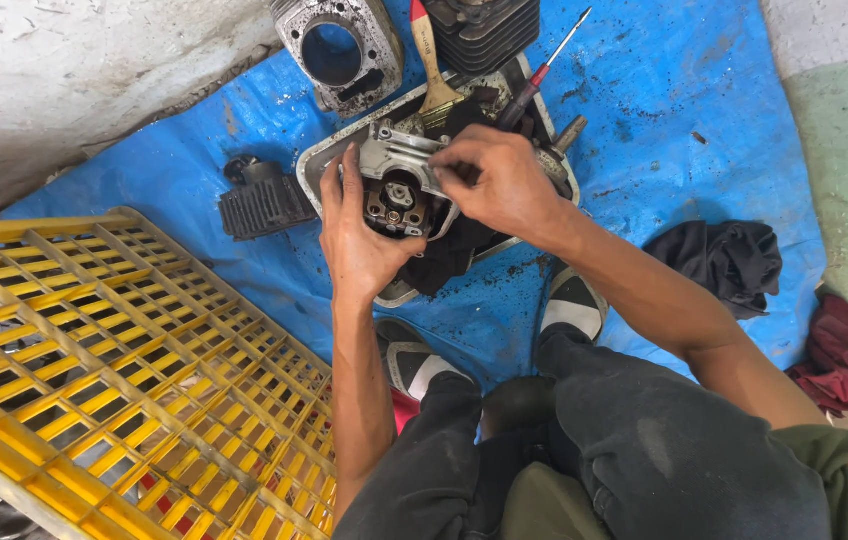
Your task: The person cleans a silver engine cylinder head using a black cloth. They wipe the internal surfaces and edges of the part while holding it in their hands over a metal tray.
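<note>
Head view: greasy cast-metal cylinder head (399, 180)

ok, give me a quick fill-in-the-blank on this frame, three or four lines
1. Both hands grip a grey metal engine part over a metal ____.
2. The tarp under the work is ____.
3. The brush has a wooden handle with a ____ tip.
4. The plastic crate beside the left hand is ____; the right hand is on the part's far side from it.

Missing words: tray; blue; red; yellow
</note>
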